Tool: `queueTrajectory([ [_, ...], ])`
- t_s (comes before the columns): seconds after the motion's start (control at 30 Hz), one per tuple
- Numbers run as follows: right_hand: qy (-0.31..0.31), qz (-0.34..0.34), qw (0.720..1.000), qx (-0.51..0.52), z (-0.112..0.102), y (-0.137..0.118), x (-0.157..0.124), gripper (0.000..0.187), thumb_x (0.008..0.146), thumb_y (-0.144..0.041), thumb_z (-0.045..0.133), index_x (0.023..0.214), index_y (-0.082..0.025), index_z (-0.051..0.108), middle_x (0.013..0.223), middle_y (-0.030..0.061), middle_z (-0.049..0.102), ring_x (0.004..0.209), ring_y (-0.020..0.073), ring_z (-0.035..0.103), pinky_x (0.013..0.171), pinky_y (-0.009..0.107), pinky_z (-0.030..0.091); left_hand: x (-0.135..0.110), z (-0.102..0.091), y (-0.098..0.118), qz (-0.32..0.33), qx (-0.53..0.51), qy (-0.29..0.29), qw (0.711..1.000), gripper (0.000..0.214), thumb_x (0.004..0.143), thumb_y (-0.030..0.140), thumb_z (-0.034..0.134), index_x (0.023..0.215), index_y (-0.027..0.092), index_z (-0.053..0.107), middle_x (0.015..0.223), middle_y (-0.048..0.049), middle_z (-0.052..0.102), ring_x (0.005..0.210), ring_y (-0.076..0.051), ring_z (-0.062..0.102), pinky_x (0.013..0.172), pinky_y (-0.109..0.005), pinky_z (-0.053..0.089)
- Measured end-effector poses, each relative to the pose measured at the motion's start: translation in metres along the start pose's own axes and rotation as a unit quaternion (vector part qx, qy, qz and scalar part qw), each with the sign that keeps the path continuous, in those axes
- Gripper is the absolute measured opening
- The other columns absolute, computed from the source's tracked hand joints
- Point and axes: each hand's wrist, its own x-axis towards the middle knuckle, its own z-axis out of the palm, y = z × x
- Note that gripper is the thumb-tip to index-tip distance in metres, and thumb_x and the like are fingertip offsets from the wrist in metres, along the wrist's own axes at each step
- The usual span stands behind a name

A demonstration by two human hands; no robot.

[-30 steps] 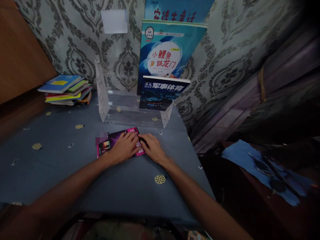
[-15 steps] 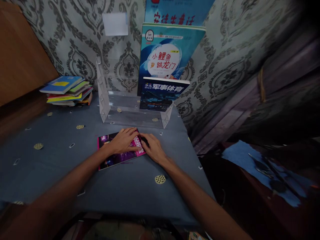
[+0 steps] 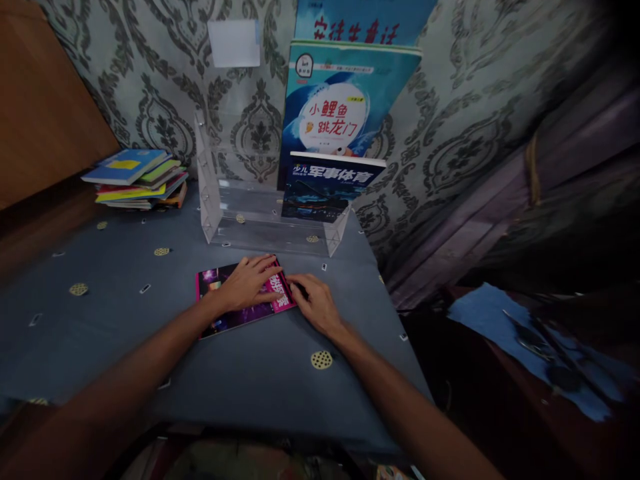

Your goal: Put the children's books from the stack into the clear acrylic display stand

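Observation:
A purple and black book point(image 3: 240, 319) with a pink strip lies flat and slightly turned on the cloth-covered table point(image 3: 240, 393). My left hand point(image 3: 250, 283) rests over its cover, fingers stretched out and spread, palm down. At the book's right edge, my right hand point(image 3: 317, 303) has its fingers bent, with the thumb and fingertips against the pink edge. Behind both hands stands a clear acrylic book rack point(image 3: 213, 207). A dark blue book point(image 3: 325, 190) leans upright in the rack's front right part, with a teal book point(image 3: 345, 73) and a blue book point(image 3: 365, 17) behind it.
A stack of books point(image 3: 133, 180) sits at the table's back left. Patterned wallpaper with a white card point(image 3: 234, 43) rises behind the table. On the right, past the table edge, a blue cloth point(image 3: 487, 313) carries dark items. A purple curtain point(image 3: 480, 200) hangs there.
My right hand has shifted slightly right and down along the book's edge, its fingers more bent. The left hand stays flat on the cover. The whole view has moved slightly.

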Motion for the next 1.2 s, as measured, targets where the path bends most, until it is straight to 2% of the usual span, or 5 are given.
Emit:
queueTrajectory([
  [0.4, -0.011, -0.017, 1.0, -0.019, 0.001, 0.001, 0.001, 0.024, 0.096, -0.017, 0.049, 0.107, -0.019, 0.07, 0.097, 0.0084, 0.074, 0.09, 0.0222, 0.065, 0.085, 0.036, 0.052, 0.0, -0.003, 0.001, 0.003, -0.007, -0.016, 1.0, 0.058, 0.098, 0.061, 0.045, 0.141, 0.023, 0.053, 0.151, -0.0126, 0.05, 0.141, -0.029, 0.042, 0.102, -0.046, 0.039],
  [0.6, 0.001, -0.016, 1.0, -0.02, 0.001, 0.001, 0.001, 0.025, 0.095, -0.017, 0.05, 0.108, -0.022, 0.071, 0.098, 0.0066, 0.075, 0.091, 0.0212, 0.066, 0.085, 0.035, 0.052, -0.001, -0.005, 0.005, 0.006, 0.008, -0.012, 1.0, 0.055, 0.1, 0.058, 0.043, 0.141, 0.022, 0.054, 0.149, -0.0127, 0.053, 0.14, -0.03, 0.043, 0.102, -0.045, 0.039],
  [0.83, 0.011, -0.004, 0.999, -0.034, 0.001, 0.0, 0.002, 0.025, 0.095, -0.017, 0.05, 0.107, -0.022, 0.071, 0.093, 0.006, 0.075, 0.088, 0.0219, 0.067, 0.082, 0.035, 0.053, -0.002, -0.008, 0.011, 0.051, -0.004, -0.01, 0.999, 0.043, 0.104, 0.048, 0.041, 0.139, 0.027, 0.057, 0.143, -0.0089, 0.059, 0.131, -0.026, 0.052, 0.1, -0.044, 0.038],
  [1.2, 0.002, -0.004, 1.0, -0.012, 0.0, 0.001, 0.003, 0.025, 0.094, -0.015, 0.051, 0.107, -0.022, 0.072, 0.097, 0.0062, 0.076, 0.09, 0.021, 0.068, 0.085, 0.035, 0.053, -0.003, -0.009, 0.011, 0.038, -0.04, -0.013, 0.998, 0.041, 0.104, 0.043, 0.042, 0.14, 0.028, 0.055, 0.143, -0.0086, 0.058, 0.129, -0.027, 0.053, 0.1, -0.044, 0.037],
])
